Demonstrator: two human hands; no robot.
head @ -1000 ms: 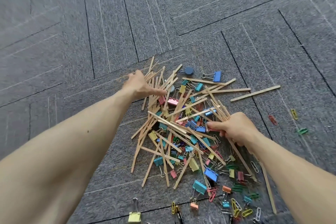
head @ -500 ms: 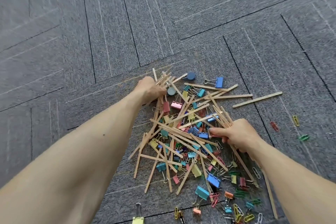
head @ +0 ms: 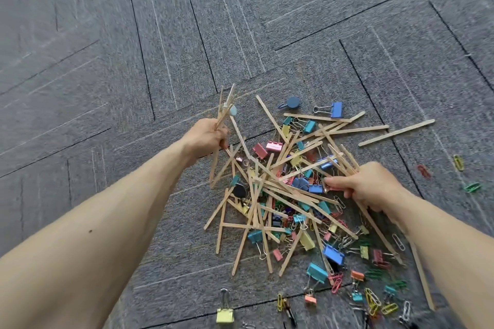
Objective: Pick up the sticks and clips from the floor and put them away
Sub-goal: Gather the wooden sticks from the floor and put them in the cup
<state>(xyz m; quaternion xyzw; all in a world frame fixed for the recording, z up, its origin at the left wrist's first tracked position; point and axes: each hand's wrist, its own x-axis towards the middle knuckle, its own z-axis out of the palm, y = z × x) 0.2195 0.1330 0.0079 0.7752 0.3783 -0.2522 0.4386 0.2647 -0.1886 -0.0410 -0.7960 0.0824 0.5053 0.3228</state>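
Observation:
A heap of thin wooden sticks point(head: 283, 187) mixed with coloured binder clips point(head: 332, 254) and paper clips point(head: 373, 300) lies on the grey carpet. At the heap's upper left edge my left hand point(head: 207, 137) grips a bundle of sticks point(head: 223, 115) that point up and away, lifted off the floor. My right hand point(head: 370, 185) is at the heap's right side, its fingers curled round several sticks point(head: 343, 159) that run under the palm.
Single pieces lie apart: a stick point(head: 395, 132) to the upper right, a blue binder clip point(head: 335, 109), a round dark blue clip point(head: 292, 102), a yellow binder clip point(head: 224, 314) near the bottom edge, and red, yellow and green paper clips point(head: 471, 186) at the far right. Grey carpet tiles point(head: 107, 61) surround the heap.
My left hand has closed on a bundle of sticks and raised it from the heap's edge. My right hand stays on the right side, gripping its sticks.

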